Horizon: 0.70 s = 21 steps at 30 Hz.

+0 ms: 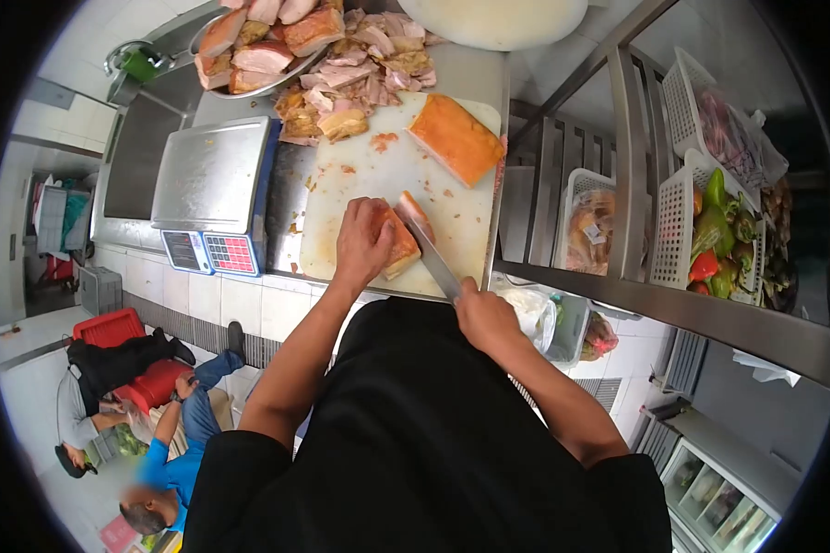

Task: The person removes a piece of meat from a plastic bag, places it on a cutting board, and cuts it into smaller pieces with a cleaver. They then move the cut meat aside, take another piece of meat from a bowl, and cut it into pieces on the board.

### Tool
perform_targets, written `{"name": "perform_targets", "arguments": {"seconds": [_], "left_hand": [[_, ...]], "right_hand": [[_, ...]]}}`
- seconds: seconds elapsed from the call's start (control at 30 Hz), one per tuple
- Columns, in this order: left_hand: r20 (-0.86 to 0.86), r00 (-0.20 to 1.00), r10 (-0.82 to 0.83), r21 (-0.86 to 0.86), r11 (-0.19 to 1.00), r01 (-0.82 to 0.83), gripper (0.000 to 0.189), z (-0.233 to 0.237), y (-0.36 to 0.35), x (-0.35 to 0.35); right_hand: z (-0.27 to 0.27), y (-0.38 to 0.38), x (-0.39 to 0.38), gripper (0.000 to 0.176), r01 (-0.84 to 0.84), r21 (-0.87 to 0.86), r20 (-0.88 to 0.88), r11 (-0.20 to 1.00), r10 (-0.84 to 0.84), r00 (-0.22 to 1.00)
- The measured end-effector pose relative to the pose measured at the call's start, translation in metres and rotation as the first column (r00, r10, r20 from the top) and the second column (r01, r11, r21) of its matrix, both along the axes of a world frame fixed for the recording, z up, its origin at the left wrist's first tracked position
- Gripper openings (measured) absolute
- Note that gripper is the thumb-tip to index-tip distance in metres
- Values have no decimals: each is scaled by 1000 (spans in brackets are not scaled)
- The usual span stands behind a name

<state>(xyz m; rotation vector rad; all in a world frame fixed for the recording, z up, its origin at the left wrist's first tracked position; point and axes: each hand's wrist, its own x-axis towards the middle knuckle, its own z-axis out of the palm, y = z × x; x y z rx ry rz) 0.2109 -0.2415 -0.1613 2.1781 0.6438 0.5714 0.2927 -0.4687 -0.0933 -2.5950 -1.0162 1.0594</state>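
My left hand [363,238] presses down on a block of cooked meat [399,255] with browned skin, its fingers curled over the top. In my right hand [486,313] is the handle of a long kitchen knife [436,261], its blade angled up and left along the meat's right side. A thin slice of meat [417,214] lies against the far side of the blade. Both pieces rest on a white cutting board [341,207] dotted with scraps. Farther up the board is a larger orange-skinned slab of meat [457,138].
Cut meat pieces [369,69] are heaped beyond the board, beside a heaped metal bowl [290,78]. A digital scale [214,184] stands left, near a sink [143,152]. At right, a metal rack [632,166] holds vegetable baskets [670,241]. Two people [180,461] are at lower left.
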Motion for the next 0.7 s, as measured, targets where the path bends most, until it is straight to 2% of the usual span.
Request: {"name": "perform_targets", "arguments": {"seconds": [0.07, 0.13, 0.17, 0.23, 0.27, 0.33, 0.47, 0.53, 0.6, 0.63, 0.67, 0.7], "left_hand": [[-17, 1000, 0, -3, 1000, 0, 27, 3, 4, -2], [-60, 998, 35, 70, 997, -31, 31, 8, 7, -1], [-58, 998, 34, 75, 997, -30, 31, 11, 3, 1], [-185, 973, -141, 235, 955, 183, 43, 29, -6, 6], [-185, 974, -134, 242, 954, 177, 43, 34, -5, 7], [-499, 835, -231, 195, 909, 368, 55, 37, 1, 9], [-378, 914, -147, 239, 938, 249, 54, 32, 9, -14], [-579, 811, 87, 198, 979, 36, 57, 38, 7, -15], [-608, 790, 78, 197, 979, 54, 61, 45, 14, -20], [-655, 755, 36, 117, 992, 54, 62, 51, 17, -24], [-700, 714, -9, 38, 998, 50, 64, 57, 19, -27], [-780, 626, -7, 57, 995, 83, 64, 78, 18, -24]], "right_hand": [[0, -2, 13, 21, -25, 29, 23, 999, 24, 999], [-5, 5, 26, 21, -37, 49, 45, 998, 34, 998], [-14, 12, 34, 21, 8, 98, 98, 995, -18, 995], [-17, 25, 47, 23, 50, 156, 144, 987, -73, 987], [-17, 25, 46, 23, 44, 163, 144, 986, -68, 987], [-2, 27, 46, 25, 62, 234, 106, 970, -89, 990], [16, 15, 39, 27, 90, 262, 3, 961, -94, 996], [13, 5, 33, 28, 93, 272, -3, 958, -96, 995], [18, -2, 25, 27, 91, 264, 30, 960, -103, 994], [22, -3, 22, 26, 90, 260, 58, 961, -109, 992], [27, -3, 19, 26, 92, 260, 57, 961, -110, 992], [31, -4, 16, 24, 79, 248, 58, 965, -96, 994]]}}
